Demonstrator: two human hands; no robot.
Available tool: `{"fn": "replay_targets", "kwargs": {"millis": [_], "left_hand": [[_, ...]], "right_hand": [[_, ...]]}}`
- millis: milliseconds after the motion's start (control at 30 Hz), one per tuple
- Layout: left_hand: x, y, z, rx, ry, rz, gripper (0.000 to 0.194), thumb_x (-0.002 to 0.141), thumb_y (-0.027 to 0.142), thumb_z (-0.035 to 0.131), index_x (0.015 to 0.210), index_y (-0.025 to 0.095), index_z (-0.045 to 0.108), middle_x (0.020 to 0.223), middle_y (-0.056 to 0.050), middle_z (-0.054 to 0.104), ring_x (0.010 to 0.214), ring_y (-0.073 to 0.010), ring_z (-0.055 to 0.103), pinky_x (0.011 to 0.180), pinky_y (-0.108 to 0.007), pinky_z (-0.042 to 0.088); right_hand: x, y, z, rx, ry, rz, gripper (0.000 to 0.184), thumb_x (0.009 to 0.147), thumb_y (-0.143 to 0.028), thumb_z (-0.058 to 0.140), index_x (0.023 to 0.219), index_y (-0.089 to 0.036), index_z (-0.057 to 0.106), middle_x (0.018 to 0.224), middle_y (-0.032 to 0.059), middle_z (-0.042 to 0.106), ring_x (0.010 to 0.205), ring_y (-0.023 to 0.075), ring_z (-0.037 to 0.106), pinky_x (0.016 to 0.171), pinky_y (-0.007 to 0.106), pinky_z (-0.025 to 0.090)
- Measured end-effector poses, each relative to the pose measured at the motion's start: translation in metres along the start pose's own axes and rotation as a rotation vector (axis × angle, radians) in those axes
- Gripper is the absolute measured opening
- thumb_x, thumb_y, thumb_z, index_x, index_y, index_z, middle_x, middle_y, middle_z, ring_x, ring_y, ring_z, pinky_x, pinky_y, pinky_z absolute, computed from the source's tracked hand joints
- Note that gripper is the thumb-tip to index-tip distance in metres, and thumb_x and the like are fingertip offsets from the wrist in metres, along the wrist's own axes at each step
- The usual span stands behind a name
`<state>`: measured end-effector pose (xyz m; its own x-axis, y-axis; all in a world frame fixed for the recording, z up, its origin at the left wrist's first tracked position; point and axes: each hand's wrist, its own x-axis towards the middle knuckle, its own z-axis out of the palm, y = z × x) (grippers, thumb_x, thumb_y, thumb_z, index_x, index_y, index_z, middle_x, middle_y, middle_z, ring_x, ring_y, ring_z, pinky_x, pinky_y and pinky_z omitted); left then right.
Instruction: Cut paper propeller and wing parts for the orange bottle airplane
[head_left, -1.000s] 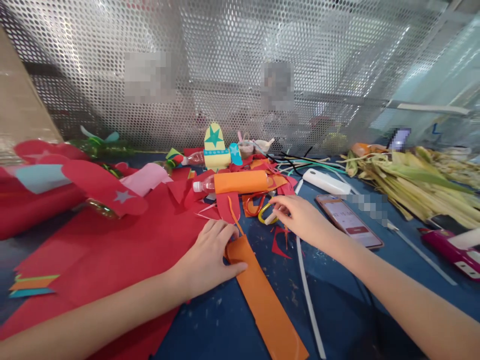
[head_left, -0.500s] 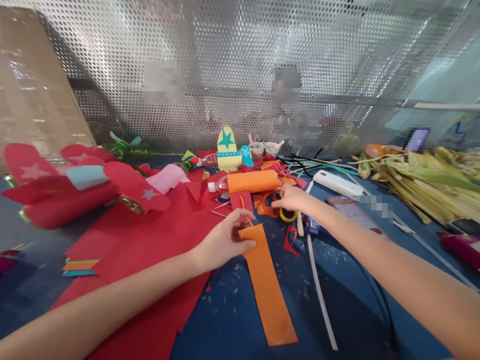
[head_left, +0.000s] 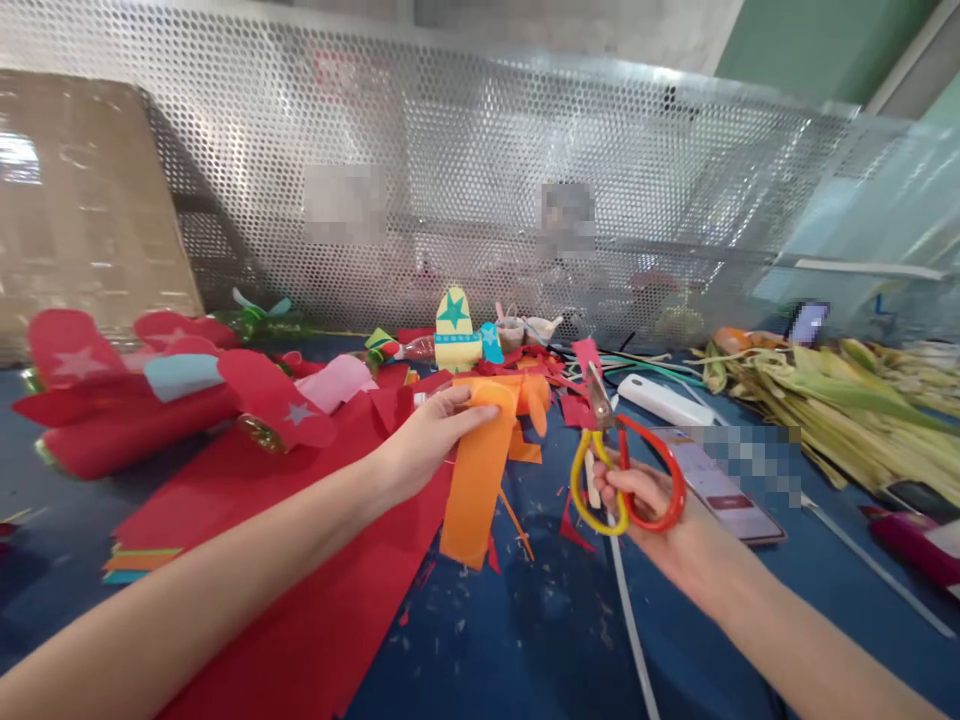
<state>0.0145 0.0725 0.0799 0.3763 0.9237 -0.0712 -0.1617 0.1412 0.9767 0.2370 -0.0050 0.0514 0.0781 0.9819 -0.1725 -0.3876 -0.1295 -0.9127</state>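
Observation:
My left hand (head_left: pixel 427 440) pinches the top of an orange paper strip (head_left: pixel 474 500), which hangs down over the table. In my right hand (head_left: pixel 652 500) is a pair of scissors (head_left: pixel 600 410) with one yellow and one red handle loop, blades pointing up and away. A red paper scrap (head_left: pixel 586 354) shows by the blade tips; whether it touches them I cannot tell. Behind the strip lies a bottle wrapped in orange paper (head_left: pixel 531 392), partly covered by my left hand and the strip. A thin orange sliver (head_left: pixel 517 525) lies on the table beside the strip.
Large red sheets (head_left: pixel 300 570) cover the left of the blue table (head_left: pixel 480 650). A red paper airplane model (head_left: pixel 142 420) stands at far left, a yellow paper piece with a star (head_left: pixel 455 325) at the back. On the right are a phone (head_left: pixel 720 480), a white device (head_left: pixel 666 400) and corn husks (head_left: pixel 817 410).
My right hand has picked up the scissors from among the scraps and brought them nearer. My left hand has lifted the orange strip up and away. The view has tilted up slightly.

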Motion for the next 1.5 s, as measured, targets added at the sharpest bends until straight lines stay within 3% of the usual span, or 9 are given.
{"fn": "replay_targets", "kwargs": {"millis": [300,467,667,867,1000,1167,1300,1400,1500], "left_hand": [[0.012,0.002,0.006,0.009,0.066,0.042,0.016,0.076,0.03,0.073,0.082,0.016,0.069,0.071,-0.002,0.072,0.061,-0.0139,0.064,0.06,-0.024,0.048],[0.014,-0.002,0.002,-0.024,0.105,0.054,0.015,0.075,0.03,0.073,0.079,0.016,0.069,0.071,-0.001,0.071,0.061,-0.0121,0.063,0.056,-0.02,0.045],[0.005,-0.005,0.016,-0.008,0.084,0.036,0.014,0.083,0.03,0.064,0.083,0.017,0.065,0.061,0.001,0.066,0.052,-0.0097,0.058,0.05,-0.018,0.042],[0.002,-0.005,0.019,0.035,0.112,0.119,0.014,0.083,0.033,0.064,0.086,0.019,0.064,0.062,0.003,0.064,0.049,-0.0098,0.056,0.049,-0.02,0.042],[0.004,-0.006,0.016,-0.009,0.099,0.107,0.017,0.078,0.035,0.07,0.083,0.018,0.066,0.068,0.002,0.066,0.056,-0.0103,0.058,0.052,-0.02,0.043],[0.009,-0.009,0.01,-0.079,0.019,-0.031,0.015,0.069,0.03,0.076,0.076,0.019,0.07,0.072,0.001,0.069,0.06,-0.0106,0.06,0.056,-0.02,0.044],[0.01,-0.009,0.007,0.032,-0.209,0.023,0.011,0.073,0.03,0.073,0.077,0.021,0.073,0.102,-0.007,0.071,0.091,-0.0202,0.066,0.078,-0.027,0.05],[0.007,-0.006,0.007,0.152,-0.303,0.195,0.005,0.076,0.027,0.071,0.074,0.023,0.074,0.131,-0.006,0.059,0.128,-0.0246,0.047,0.104,-0.034,0.037],[0.003,-0.006,0.008,0.23,-0.363,0.25,0.009,0.079,0.025,0.069,0.071,0.023,0.074,0.134,-0.005,0.056,0.136,-0.025,0.038,0.108,-0.037,0.033]], "right_hand": [[0.013,0.031,0.033,0.054,-0.3,0.082,0.033,0.065,-0.034,0.086,0.084,-0.022,0.062,0.079,-0.0021,0.065,0.074,0.0138,0.065,0.071,0.028,0.053],[0.01,0.031,0.022,0.061,-0.398,0.182,0.06,0.056,-0.075,0.071,0.078,-0.02,0.061,0.096,0.0109,0.068,0.1,0.0283,0.063,0.084,0.042,0.05],[0.001,0.024,0.014,0.137,-0.502,0.357,0.077,0.064,-0.087,0.049,0.092,-0.017,0.063,0.067,-0.0004,0.057,0.053,0.0131,0.055,0.074,0.043,0.052],[-0.001,0.021,0.015,0.236,-0.667,0.463,0.082,0.065,-0.09,0.04,0.087,-0.015,0.062,0.065,0.0004,0.055,0.05,0.012,0.052,0.065,0.041,0.053],[-0.004,0.022,0.017,0.24,-0.708,0.342,0.079,0.066,-0.088,0.045,0.089,-0.014,0.061,0.067,0.0008,0.056,0.051,0.0114,0.051,0.066,0.041,0.053],[-0.006,0.016,0.013,0.419,-0.819,0.392,0.099,0.069,-0.092,0.014,0.097,-0.01,0.062,0.064,0.0009,0.054,0.046,0.0101,0.048,0.052,0.03,0.049],[-0.01,0.011,0.011,0.428,-0.893,0.458,0.1,0.07,-0.09,0.006,0.093,-0.01,0.062,0.058,-0.0003,0.054,0.039,0.0081,0.046,0.042,0.02,0.039],[-0.014,0.009,0.013,0.359,-0.894,0.51,0.102,0.066,-0.093,0.007,0.084,-0.009,0.062,0.05,-0.0012,0.051,0.038,0.0082,0.046,0.038,0.016,0.033],[-0.019,0.009,0.015,0.308,-0.828,0.51,0.1,0.065,-0.093,0.008,0.076,-0.009,0.062,0.042,-0.0027,0.047,0.037,0.0074,0.042,0.039,0.015,0.033]]}}
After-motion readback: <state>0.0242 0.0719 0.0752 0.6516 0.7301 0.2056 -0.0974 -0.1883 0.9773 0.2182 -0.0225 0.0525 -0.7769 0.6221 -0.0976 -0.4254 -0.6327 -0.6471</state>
